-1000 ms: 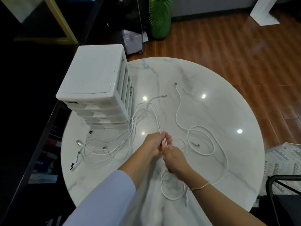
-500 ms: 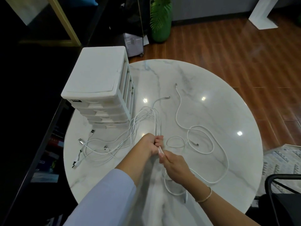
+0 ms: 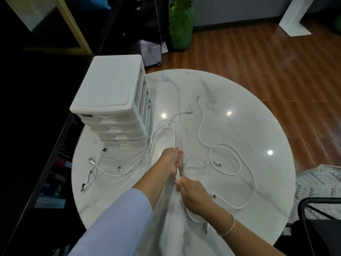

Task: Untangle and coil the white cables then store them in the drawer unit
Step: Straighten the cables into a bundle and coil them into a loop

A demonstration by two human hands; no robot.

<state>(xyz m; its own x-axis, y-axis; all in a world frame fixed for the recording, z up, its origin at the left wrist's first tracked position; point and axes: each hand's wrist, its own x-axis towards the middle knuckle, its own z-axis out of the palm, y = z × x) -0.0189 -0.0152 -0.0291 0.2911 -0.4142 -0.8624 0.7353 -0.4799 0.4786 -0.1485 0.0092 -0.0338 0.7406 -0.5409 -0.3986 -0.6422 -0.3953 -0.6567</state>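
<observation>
Several white cables (image 3: 162,133) lie tangled on the round marble table (image 3: 239,126), their USB plugs spread at the left near the table edge. My left hand (image 3: 170,160) grips a bunch of these cables above the table. Just below it, my right hand (image 3: 193,195) pinches the same strands, which run taut between both fists. Another white cable (image 3: 227,159) lies in loose loops to the right of my hands. The white drawer unit (image 3: 110,93) stands at the table's far left, its drawers pushed in.
A black chair (image 3: 321,218) stands at the lower right beside a patterned rug (image 3: 321,182). A potted green plant (image 3: 180,24) is on the wooden floor beyond the table. A dark shelf runs along the left.
My right hand has slid down the bunched cables toward me, away from my left hand, so a short taut stretch of strands now shows between them. The loose loop under my right hand has shrunk.
</observation>
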